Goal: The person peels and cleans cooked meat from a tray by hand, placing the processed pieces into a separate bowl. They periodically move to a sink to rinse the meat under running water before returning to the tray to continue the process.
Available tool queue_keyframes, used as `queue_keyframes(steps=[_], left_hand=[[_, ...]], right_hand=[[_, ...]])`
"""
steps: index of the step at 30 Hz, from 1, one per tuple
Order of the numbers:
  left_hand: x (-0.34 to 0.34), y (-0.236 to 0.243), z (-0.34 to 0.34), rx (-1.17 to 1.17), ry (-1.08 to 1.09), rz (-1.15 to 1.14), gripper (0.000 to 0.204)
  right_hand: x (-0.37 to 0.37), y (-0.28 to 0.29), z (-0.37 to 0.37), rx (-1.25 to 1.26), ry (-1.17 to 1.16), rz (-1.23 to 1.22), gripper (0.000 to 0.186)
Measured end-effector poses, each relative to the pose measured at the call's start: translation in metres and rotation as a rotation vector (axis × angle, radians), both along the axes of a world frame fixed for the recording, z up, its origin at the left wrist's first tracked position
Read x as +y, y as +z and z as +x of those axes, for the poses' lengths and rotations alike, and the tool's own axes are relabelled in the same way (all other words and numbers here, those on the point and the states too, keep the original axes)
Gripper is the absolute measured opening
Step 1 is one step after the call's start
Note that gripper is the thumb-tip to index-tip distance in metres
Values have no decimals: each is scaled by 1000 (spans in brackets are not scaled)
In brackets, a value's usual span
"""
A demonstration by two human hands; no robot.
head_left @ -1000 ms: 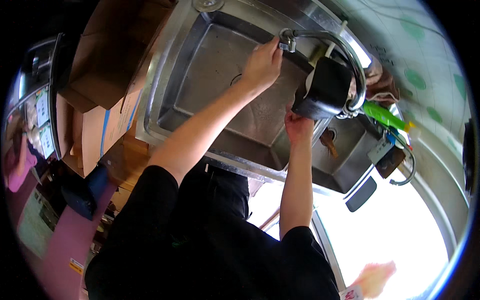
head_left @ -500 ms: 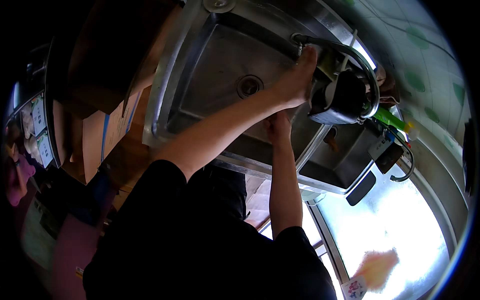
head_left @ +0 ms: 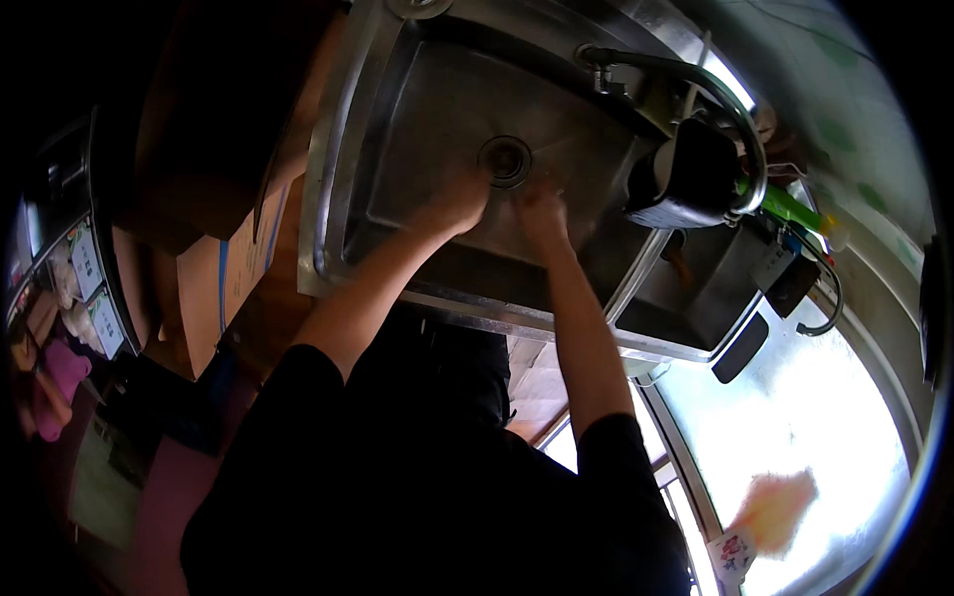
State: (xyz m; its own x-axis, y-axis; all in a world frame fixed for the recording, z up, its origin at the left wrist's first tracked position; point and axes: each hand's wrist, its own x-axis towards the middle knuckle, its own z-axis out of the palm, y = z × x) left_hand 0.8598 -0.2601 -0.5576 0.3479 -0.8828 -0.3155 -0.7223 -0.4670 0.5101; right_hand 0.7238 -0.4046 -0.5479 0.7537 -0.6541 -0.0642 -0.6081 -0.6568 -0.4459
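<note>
Both of my hands are low over the large steel sink basin (head_left: 437,109), apart from each other, on either side of the drain (head_left: 505,162). My left hand (head_left: 460,206) is just to the near left of the drain, its fingers dark and smeared. To the near right of the drain is my right hand (head_left: 542,211), also blurred, with small bright specks like water drops by its fingertips. I see no object in either hand, but the blur hides how the fingers are set. A curved metal faucet (head_left: 686,66) reaches rightward from the far edge, its handle (head_left: 608,83) left free.
A black container (head_left: 696,179) stands on the divider before a smaller basin (head_left: 686,303). Beyond it lie a green bottle (head_left: 790,209) and a second curved spout (head_left: 833,308). A cardboard box (head_left: 224,283) stands left of the sink; a bright window (head_left: 795,427) is at right.
My left hand has left the faucet handle and come down and left to the drain. My right hand has moved farther into the basin. The view has shifted slightly.
</note>
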Motion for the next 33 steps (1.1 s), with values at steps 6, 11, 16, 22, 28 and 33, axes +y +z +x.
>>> queue_keyframes(steps=[6,11,16,22,28,33], left_hand=[[-19,69,40,496,408,-172,33],[-20,56,40,307,483,-140,31],[11,58,18,153,183,-51,53],[9,159,4,577,424,-415,53],[14,249,-21,34,534,-697,53],[6,316,-53,-232,562,-773,51]], right_hand=[[-18,38,37,300,-202,438,46],[1,3,21,206,-84,271,37],[-12,-5,18,375,-253,897,35],[14,127,33,-403,-283,1565,50],[20,214,37,-487,-29,1255,39],[6,271,30,-547,82,1266,36]])
